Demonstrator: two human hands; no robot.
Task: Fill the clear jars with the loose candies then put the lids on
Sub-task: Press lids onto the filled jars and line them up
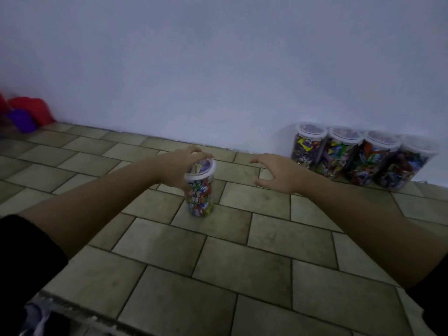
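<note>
A clear jar (200,195) packed with colourful wrapped candies stands on the tiled counter (218,267), a white-rimmed lid (201,169) on top of it. My left hand (180,167) grips the jar at its lid, fingers curled over the far rim. My right hand (276,172) hovers a little to the right of the jar with fingers spread, holding nothing. Several more filled, lidded jars (361,156) stand in a row against the wall at the back right.
A white wall (218,69) runs along the back of the counter. Red and purple plastic items (26,115) sit at the far left by the wall. The counter's front edge (80,314) lies at the lower left.
</note>
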